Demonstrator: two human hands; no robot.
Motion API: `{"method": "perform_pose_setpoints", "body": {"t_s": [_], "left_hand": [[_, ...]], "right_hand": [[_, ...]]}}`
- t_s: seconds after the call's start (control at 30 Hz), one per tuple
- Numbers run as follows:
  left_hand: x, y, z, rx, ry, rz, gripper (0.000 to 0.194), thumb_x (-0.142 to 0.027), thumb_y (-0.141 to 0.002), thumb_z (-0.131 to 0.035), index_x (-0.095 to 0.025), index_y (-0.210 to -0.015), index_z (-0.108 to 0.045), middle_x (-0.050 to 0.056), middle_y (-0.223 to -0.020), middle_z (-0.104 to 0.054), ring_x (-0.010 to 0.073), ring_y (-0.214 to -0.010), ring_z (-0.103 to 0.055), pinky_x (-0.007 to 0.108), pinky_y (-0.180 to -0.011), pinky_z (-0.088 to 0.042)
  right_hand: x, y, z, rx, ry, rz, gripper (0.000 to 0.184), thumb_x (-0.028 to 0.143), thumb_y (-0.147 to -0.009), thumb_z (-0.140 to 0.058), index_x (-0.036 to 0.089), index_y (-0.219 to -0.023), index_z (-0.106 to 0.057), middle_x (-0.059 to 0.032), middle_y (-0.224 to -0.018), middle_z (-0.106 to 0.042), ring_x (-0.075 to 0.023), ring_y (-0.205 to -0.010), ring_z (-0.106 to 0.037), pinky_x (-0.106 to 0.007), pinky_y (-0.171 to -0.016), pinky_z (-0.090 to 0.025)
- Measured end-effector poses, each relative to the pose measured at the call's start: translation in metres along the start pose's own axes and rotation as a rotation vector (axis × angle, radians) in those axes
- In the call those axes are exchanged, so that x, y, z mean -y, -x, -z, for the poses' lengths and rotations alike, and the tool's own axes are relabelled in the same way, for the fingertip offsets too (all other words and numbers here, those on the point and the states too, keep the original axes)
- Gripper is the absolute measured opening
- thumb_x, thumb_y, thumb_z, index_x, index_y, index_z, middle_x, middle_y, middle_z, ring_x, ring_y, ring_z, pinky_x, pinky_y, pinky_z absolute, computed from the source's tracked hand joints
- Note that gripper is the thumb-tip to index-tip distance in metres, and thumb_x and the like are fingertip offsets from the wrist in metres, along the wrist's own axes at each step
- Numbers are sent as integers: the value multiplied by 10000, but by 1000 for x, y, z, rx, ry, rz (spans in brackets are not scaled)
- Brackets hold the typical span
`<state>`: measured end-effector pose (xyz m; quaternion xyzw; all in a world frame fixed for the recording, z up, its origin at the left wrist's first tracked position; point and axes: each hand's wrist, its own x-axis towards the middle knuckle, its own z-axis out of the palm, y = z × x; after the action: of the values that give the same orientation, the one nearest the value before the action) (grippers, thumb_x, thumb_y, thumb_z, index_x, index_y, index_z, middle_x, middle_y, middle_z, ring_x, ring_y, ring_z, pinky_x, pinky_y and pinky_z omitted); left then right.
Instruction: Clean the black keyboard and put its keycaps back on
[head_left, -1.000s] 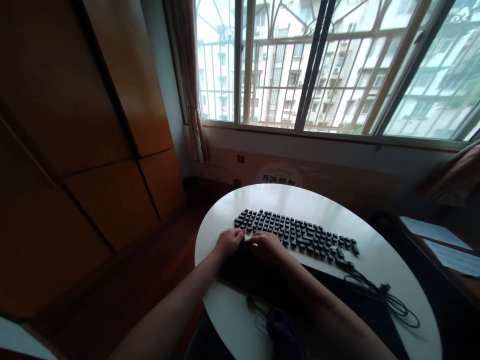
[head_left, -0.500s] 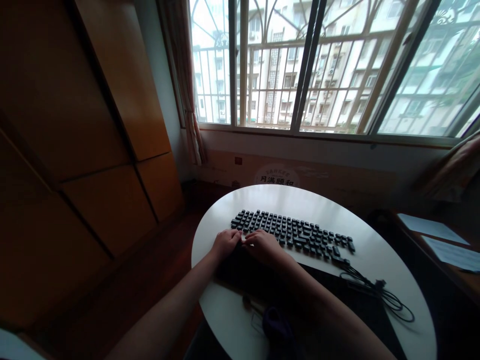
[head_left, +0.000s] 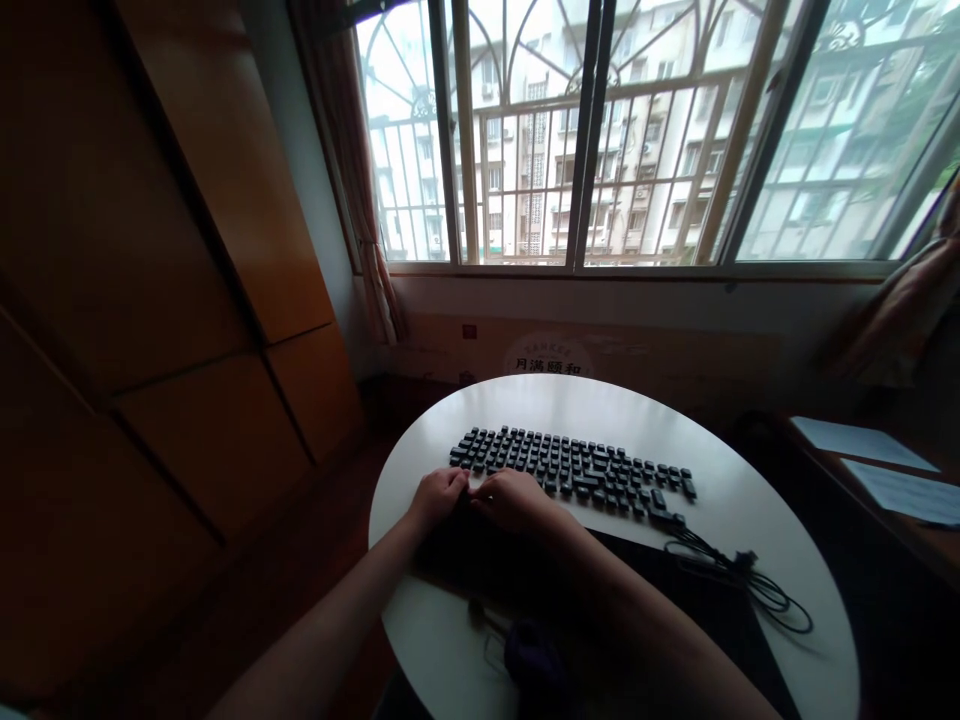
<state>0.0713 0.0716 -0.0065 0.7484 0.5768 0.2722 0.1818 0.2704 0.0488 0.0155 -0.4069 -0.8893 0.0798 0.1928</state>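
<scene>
By the left end of the black keys (head_left: 576, 467) on the white table (head_left: 585, 400), the left hand (head_left: 439, 496) is curled. Next, near the keys, the right hand (head_left: 517, 500) is bent. I can't tell if either holds something. Past the keys' right end lies a black cord (head_left: 742, 563).

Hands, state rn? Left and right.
Left hand: fingers curled near the black keycaps; open or closed can't be told.
Right hand: fingers bent; whether it holds anything can't be told.

Wide window (head_left: 587, 140) with a barred grille (head_left: 540, 103), pale apartment building (head_left: 645, 215) outside, 2 curtains (head_left: 375, 290) flanking it, brown wooden cabinet (head_left: 225, 180) at left, 2 pale sheets (head_left: 862, 443) at far right.
</scene>
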Motion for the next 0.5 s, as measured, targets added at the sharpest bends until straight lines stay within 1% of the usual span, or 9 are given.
{"method": "perform_pose_setpoints", "body": {"t_s": [0.13, 0.23, 0.3, 0.4, 0.5], "left_hand": [[-2, 1, 0, 1, -3, 10, 390, -432, -920, -420, -215, -770, -707, 51, -835, -739, 232, -866, -657, 283, -778, -458], [-4, 3, 3, 14, -7, 0, 404, -451, -921, -418, -210, -762, -701, 46, -809, -732, 227, -839, -655, 285, -761, -459], [-6, 4, 5, 24, -9, -19, 414, -475, -917, -418, -208, -769, -698, 43, -802, -728, 227, -824, -652, 289, -747, -459], [-6, 5, 7, 41, -7, -57, 431, -513, -908, -418, -205, -793, -696, 38, -798, -722, 226, -797, -651, 292, -722, -456], [-6, 5, 8, 56, -5, -87, 439, -531, -904, -421, -201, -793, -689, 39, -799, -717, 226, -797, -652, 292, -716, -449]], "right_hand": [[-4, 2, -1, -2, -25, 16, 219, 365, -875, -654, 430, -1045, -775, 25, -975, -788, -215, -908, -712, -279, -744, -491], [-5, 3, -2, -48, -48, 15, 261, 323, -891, -621, 437, -1078, -764, 33, -998, -782, -198, -903, -712, -263, -750, -489], [-3, 2, -1, -110, -59, -3, 316, 261, -896, -593, 417, -1118, -753, 24, -1031, -774, -189, -915, -707, -258, -777, -487], [0, 0, 0, -230, -65, -64, 403, 174, -893, -543, 356, -1206, -720, -14, -1066, -760, -197, -929, -698, -271, -811, -484], [-2, -1, 1, -320, -66, -122, 399, 158, -906, -516, 307, -1223, -708, -41, -1047, -755, -208, -917, -695, -282, -804, -483]]}}
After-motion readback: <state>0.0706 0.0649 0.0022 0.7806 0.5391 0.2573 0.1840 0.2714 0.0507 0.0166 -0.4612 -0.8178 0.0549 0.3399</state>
